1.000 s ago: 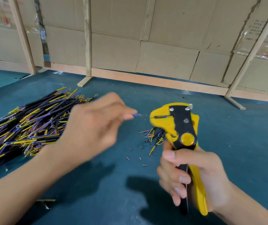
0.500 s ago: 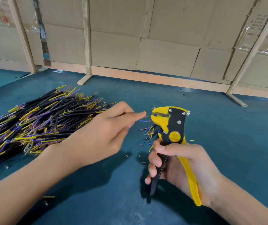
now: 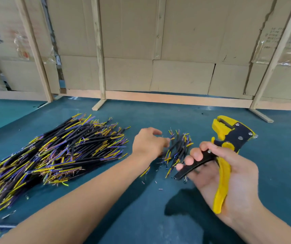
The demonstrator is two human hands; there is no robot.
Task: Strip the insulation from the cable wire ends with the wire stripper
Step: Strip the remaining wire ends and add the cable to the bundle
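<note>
Right hand (image 3: pixel 229 175) grip on wire stripper (image 3: pixel 227 143), left hand (image 3: pixel 148 143) at small cable pile (image 3: pixel 178 147).

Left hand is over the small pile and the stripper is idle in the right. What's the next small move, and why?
Probably pinch one cable from the small pile. The left hand hovers at its edge, apparently holding nothing, though it is blurred. The right hand grips the wire stripper, whose head looks empty, so it seems to need a fresh cable.

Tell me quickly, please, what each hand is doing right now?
Left hand: open, fingers loosely spread over the small pile of black cable pieces, gripping nothing visible.
Right hand: holds the yellow-and-black wire stripper by its handles.
</note>
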